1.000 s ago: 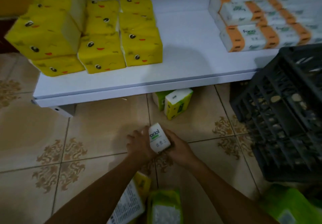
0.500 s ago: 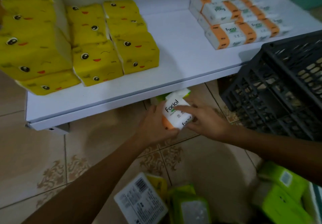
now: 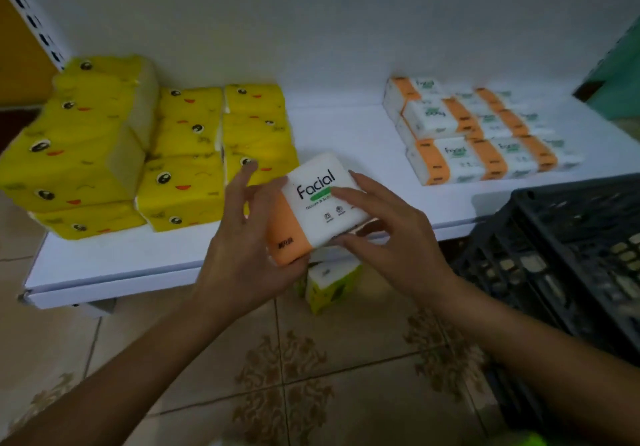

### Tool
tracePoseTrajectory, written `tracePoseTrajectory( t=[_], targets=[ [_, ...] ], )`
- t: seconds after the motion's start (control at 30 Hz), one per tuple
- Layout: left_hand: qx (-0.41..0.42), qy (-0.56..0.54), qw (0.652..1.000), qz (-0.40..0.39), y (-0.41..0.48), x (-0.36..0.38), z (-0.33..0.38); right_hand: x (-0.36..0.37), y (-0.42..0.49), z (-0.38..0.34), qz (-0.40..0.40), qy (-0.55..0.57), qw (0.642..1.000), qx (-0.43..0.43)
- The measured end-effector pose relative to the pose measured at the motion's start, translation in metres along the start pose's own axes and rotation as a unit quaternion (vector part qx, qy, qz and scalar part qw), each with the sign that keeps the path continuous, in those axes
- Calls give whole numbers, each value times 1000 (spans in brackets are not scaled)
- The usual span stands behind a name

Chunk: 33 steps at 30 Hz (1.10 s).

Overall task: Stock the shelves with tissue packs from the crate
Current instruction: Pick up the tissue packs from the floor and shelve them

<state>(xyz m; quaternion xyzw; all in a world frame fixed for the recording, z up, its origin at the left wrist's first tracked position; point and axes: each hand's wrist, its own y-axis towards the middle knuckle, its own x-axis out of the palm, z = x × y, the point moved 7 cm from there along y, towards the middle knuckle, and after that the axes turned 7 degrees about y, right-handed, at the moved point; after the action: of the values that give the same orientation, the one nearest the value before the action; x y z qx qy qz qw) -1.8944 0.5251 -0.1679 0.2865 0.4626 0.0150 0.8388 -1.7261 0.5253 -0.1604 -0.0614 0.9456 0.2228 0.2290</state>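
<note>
A white and orange tissue pack (image 3: 320, 208) marked "Facial" is held between both hands, just above the front edge of the white shelf (image 3: 353, 133). My left hand (image 3: 247, 248) grips its orange end from the left and below. My right hand (image 3: 388, 237) holds its white end, fingers on top and thumb underneath. Several packs of the same white and orange kind (image 3: 481, 133) lie stacked on the right of the shelf. The dark plastic crate (image 3: 568, 255) stands on the floor at the right, its contents hidden.
Yellow tissue packs with cartoon faces (image 3: 145, 154) are stacked on the left of the shelf. Two green and white packs (image 3: 329, 281) stand on the tiled floor (image 3: 311, 376) under the shelf's front edge. A perforated shelf upright (image 3: 31, 19) rises at the far left.
Both hands lifted the white and orange pack from near the floor up to the shelf's front edge. The view tilted upward, so the packs on the floor near me dropped out of sight.
</note>
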Motion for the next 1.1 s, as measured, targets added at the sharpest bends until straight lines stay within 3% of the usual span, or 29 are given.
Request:
tracePoseTrajectory(
  t=[0.13,0.23,0.3,0.43,0.67,0.9,1.0,1.1],
  targets=[
    [-77,-49,991,102,43,8,21,-49,33,15,79,72,994,10],
    [-166,-120,974,93,81,26,27,-76,68,28,111,112,986,54],
    [-205,-151,964,80,102,39,30,-92,88,33,102,72,991,57],
    [-182,-145,968,97,128,54,47,-123,108,48,60,-2,997,46],
    [-126,-151,980,30,153,130,88,-188,110,101,-8,-153,986,67],
    [-156,-158,973,-67,168,211,119,-233,86,178,-53,-147,963,219],
    [-162,-113,974,-113,166,236,120,-232,76,200,-70,-115,958,253],
    [-152,-96,978,-109,167,241,122,-228,72,215,-75,-105,954,271]
  ],
)
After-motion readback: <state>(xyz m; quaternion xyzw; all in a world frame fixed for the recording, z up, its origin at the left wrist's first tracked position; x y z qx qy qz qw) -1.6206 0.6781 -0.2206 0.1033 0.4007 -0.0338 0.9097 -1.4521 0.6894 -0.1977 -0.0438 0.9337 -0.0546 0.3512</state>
